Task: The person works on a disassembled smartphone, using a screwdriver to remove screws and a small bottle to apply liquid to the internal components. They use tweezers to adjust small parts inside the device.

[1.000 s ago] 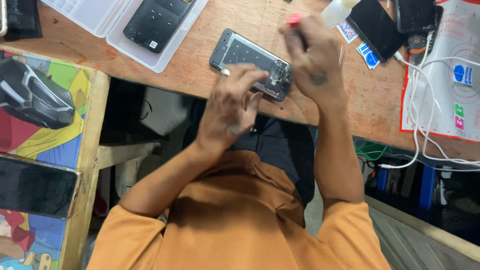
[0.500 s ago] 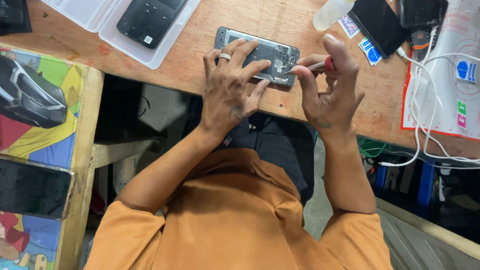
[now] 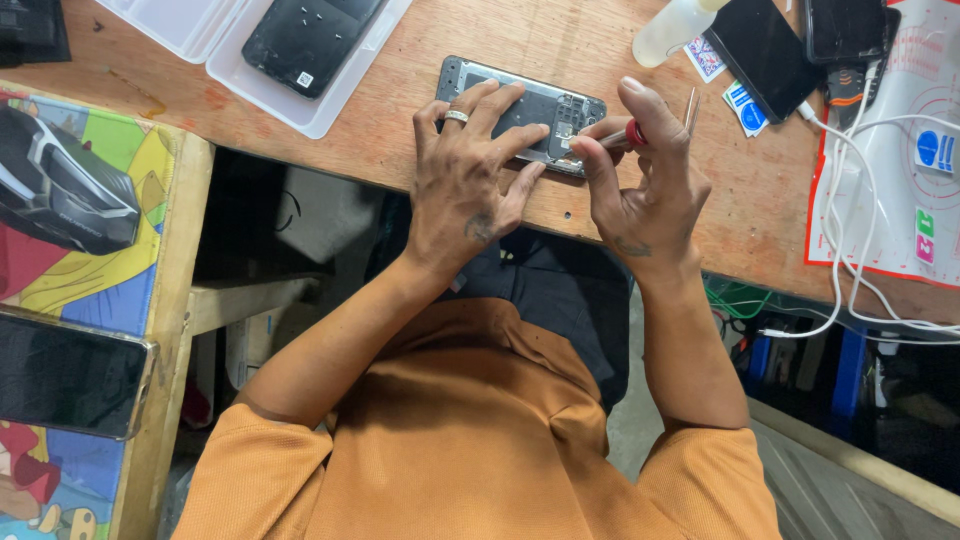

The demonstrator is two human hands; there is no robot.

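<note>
So the opened phone [image 3: 520,115] is lying flat on the wooden table [image 3: 560,40], left hand [image 3: 465,185] spread over it with fingers open pressing it down, right hand [image 3: 640,185] fingers pinched around a small red-handled screwdriver [image 3: 625,135] poking its lower right corner.

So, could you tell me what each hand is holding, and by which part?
The right hand pinches a red-handled screwdriver by its handle, tip at the opened phone. The left hand grips nothing; its fingers press flat on the phone's back.
</note>
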